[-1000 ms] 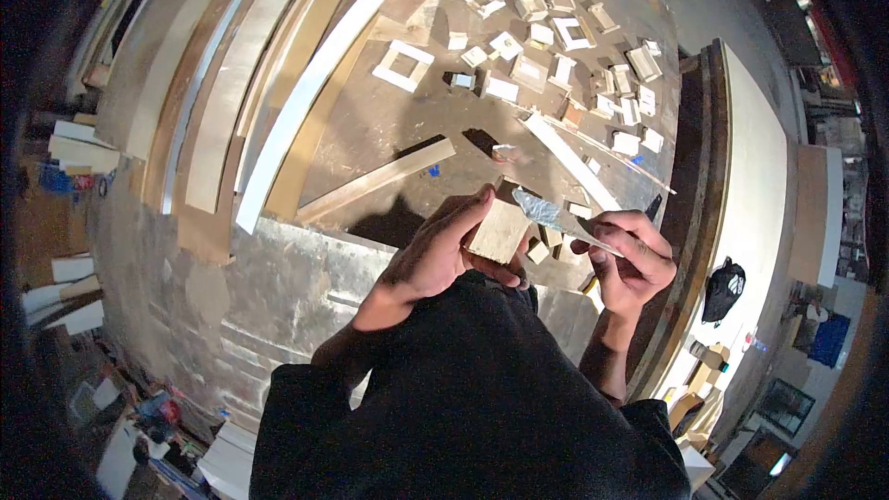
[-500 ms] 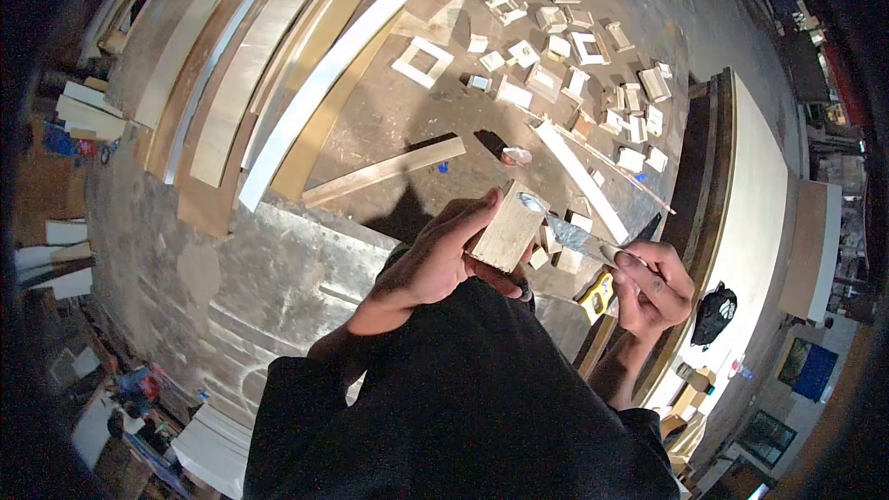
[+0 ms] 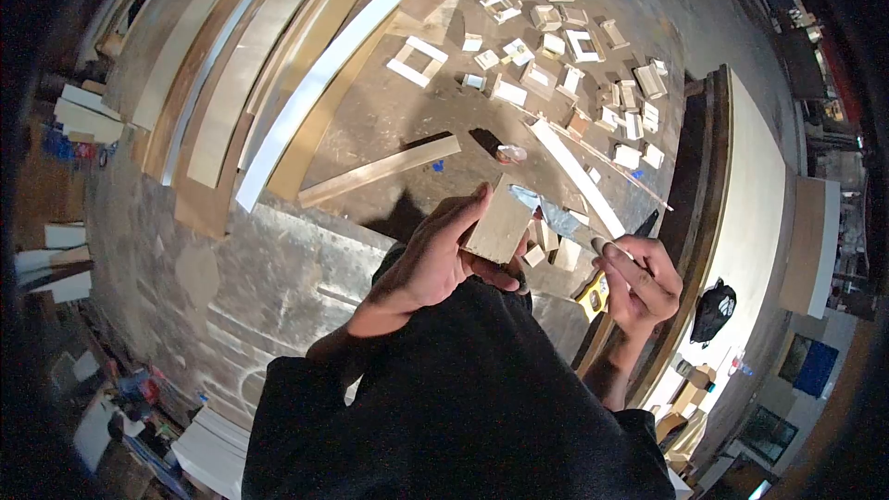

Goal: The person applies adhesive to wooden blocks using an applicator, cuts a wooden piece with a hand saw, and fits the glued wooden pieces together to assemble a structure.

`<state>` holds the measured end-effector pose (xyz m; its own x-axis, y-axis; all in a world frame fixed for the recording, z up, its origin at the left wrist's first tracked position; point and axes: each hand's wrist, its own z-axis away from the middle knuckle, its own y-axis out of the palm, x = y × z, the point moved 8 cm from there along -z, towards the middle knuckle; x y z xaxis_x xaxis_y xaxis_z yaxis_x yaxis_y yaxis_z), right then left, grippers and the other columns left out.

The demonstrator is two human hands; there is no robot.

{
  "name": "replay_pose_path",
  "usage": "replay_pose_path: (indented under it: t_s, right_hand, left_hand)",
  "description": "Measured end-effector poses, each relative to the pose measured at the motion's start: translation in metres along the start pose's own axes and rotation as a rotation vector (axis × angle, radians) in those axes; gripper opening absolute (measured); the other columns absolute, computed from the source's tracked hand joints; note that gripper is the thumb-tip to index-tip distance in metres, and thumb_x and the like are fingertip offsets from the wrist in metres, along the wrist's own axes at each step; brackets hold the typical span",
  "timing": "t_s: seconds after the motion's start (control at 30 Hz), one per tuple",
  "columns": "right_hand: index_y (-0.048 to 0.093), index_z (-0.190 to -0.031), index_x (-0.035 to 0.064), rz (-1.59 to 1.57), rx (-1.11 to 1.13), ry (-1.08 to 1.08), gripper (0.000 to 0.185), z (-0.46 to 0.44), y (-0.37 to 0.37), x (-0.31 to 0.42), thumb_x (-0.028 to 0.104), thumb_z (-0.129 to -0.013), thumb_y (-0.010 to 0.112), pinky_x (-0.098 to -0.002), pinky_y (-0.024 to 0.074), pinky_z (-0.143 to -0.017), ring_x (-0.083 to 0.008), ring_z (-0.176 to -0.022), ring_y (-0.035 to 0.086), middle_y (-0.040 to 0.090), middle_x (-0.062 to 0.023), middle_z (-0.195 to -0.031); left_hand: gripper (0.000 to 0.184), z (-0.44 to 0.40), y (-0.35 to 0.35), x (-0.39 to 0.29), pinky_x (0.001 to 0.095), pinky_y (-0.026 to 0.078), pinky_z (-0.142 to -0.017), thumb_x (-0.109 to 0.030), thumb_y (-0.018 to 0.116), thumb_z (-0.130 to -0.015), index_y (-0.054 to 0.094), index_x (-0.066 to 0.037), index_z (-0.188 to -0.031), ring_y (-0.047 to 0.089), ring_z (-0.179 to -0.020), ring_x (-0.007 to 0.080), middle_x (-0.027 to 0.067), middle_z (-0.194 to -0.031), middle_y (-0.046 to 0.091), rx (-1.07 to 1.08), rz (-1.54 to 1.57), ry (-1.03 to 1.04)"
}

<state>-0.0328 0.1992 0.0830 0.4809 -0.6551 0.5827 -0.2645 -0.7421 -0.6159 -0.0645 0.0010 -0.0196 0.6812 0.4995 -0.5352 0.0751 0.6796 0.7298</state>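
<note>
My left hand [image 3: 433, 257] is closed around a small pale wooden block [image 3: 500, 230], thumb along one side and fingers beneath. Between the fingertips of my right hand [image 3: 643, 285] is the handle of a putty knife [image 3: 559, 220]. Its flat metal blade points left and lies at the upper right end of the block, where a greyish patch shows. Whether the blade touches the wood is hard to tell. Beyond the block, a small roundish lump or container [image 3: 510, 155] sits on the work surface.
Long boards [image 3: 315, 83] lie side by side at the upper left. Many small wooden pieces [image 3: 542, 79] are scattered at the upper right. A loose strip [image 3: 380, 169] and a white strip [image 3: 579, 178] flank the middle. A yellow-handled tool [image 3: 594, 296] and black pouch [image 3: 714, 312] lie right.
Both hands have shifted slightly left. The putty knife's blade has come closer across the block's upper end, and the view has moved a little.
</note>
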Motion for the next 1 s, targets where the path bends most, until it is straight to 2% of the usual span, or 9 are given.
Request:
replay_pose_path:
  t_s: [0.23,0.27,0.33,0.37,0.43,0.67,0.77,0.93,1.0]
  right_hand:
    - [0.076,-0.097,-0.0025,-0.139,-0.104,0.018,0.032,-0.010,0.015,0.004,-0.016,-0.067,0.075,-0.0279,0.0576,-0.067,-0.0221,-0.077,0.069,0.070,-0.0157,-0.090]
    - [0.073,-0.101,-0.0021,-0.084,-0.033,-0.112,0.027,-0.015,0.020,0.010,-0.016,-0.078,0.069,-0.0288,0.0588,-0.061,-0.0224,-0.072,0.069,0.067,-0.0192,-0.091]
    - [0.074,-0.103,-0.0013,-0.119,-0.013,-0.076,0.029,-0.008,0.019,0.000,-0.015,-0.078,0.070,-0.0286,0.0588,-0.061,-0.0222,-0.072,0.069,0.067,-0.0187,-0.091]
    - [0.074,-0.103,-0.0013,-0.121,-0.008,-0.083,0.029,-0.006,0.016,0.000,-0.015,-0.078,0.070,-0.0286,0.0588,-0.061,-0.0222,-0.072,0.069,0.067,-0.0187,-0.091]
    - [0.077,-0.100,0.0047,-0.062,-0.058,0.038,0.038,0.000,0.006,-0.010,-0.016,-0.068,0.075,-0.0281,0.0593,-0.066,-0.0207,-0.077,0.070,0.070,-0.0144,-0.092]
    - [0.076,-0.102,0.0018,-0.155,-0.125,0.010,0.037,-0.004,0.014,-0.009,-0.014,-0.069,0.076,-0.0269,0.0588,-0.063,-0.0209,-0.076,0.070,0.070,-0.0155,-0.091]
    - [0.075,-0.099,0.0006,-0.037,-0.044,-0.059,0.037,-0.018,0.028,-0.004,-0.015,-0.066,0.074,-0.0285,0.0590,-0.067,-0.0227,-0.078,0.071,0.070,-0.0155,-0.093]
    - [0.074,-0.103,-0.0010,-0.081,-0.057,-0.052,0.032,-0.008,0.018,-0.016,-0.017,-0.076,0.069,-0.0294,0.0590,-0.061,-0.0221,-0.073,0.069,0.068,-0.0192,-0.091]
    - [0.076,-0.099,0.0022,-0.064,-0.155,0.027,0.039,0.000,0.006,-0.022,-0.018,-0.066,0.072,-0.0285,0.0600,-0.065,-0.0224,-0.078,0.071,0.070,-0.0162,-0.093]
  left_hand:
    - [0.058,-0.006,0.007,0.006,0.0348,0.061,-0.054,-0.050,0.034,-0.106,0.057,0.001,-0.123,0.072,-0.073,0.0273,0.0151,-0.093,0.067,0.056,-0.006,-0.011]
    - [0.059,-0.007,0.008,0.007,0.0346,0.061,-0.054,-0.050,0.034,-0.105,0.057,0.001,-0.123,0.072,-0.073,0.0267,0.0150,-0.093,0.067,0.063,-0.003,-0.018]
    - [0.061,-0.005,0.006,0.006,0.0364,0.062,-0.062,-0.051,0.035,-0.105,0.058,0.002,-0.124,0.071,-0.079,0.0238,0.0138,-0.095,0.067,0.070,-0.003,-0.011]
    - [0.063,-0.005,0.005,0.005,0.0383,0.064,-0.069,-0.053,0.035,-0.105,0.058,0.003,-0.125,0.070,-0.085,0.0209,0.0126,-0.096,0.068,0.069,0.003,0.001]
    - [0.062,-0.006,0.003,0.006,0.0385,0.064,-0.070,-0.053,0.036,-0.105,0.059,0.002,-0.124,0.070,-0.085,0.0210,0.0126,-0.097,0.068,0.082,0.025,0.005]
    - [0.065,-0.008,0.009,0.008,0.0380,0.064,-0.071,-0.053,0.034,-0.105,0.056,0.003,-0.129,0.069,-0.084,0.0191,0.0116,-0.098,0.066,0.070,0.003,-0.024]
    - [0.069,-0.008,0.021,0.010,0.0323,0.061,-0.059,-0.053,0.032,-0.105,0.053,0.006,-0.133,0.070,-0.069,0.0249,0.0123,-0.092,0.064,0.088,0.001,-0.057]
    - [0.070,-0.009,0.018,0.007,0.0319,0.061,-0.059,-0.054,0.031,-0.105,0.054,0.007,-0.132,0.070,-0.070,0.0249,0.0113,-0.091,0.063,0.093,0.000,-0.033]
    - [0.070,-0.009,0.013,0.009,0.0317,0.060,-0.059,-0.053,0.031,-0.105,0.054,0.006,-0.132,0.070,-0.070,0.0247,0.0113,-0.091,0.063,0.082,0.007,-0.031]
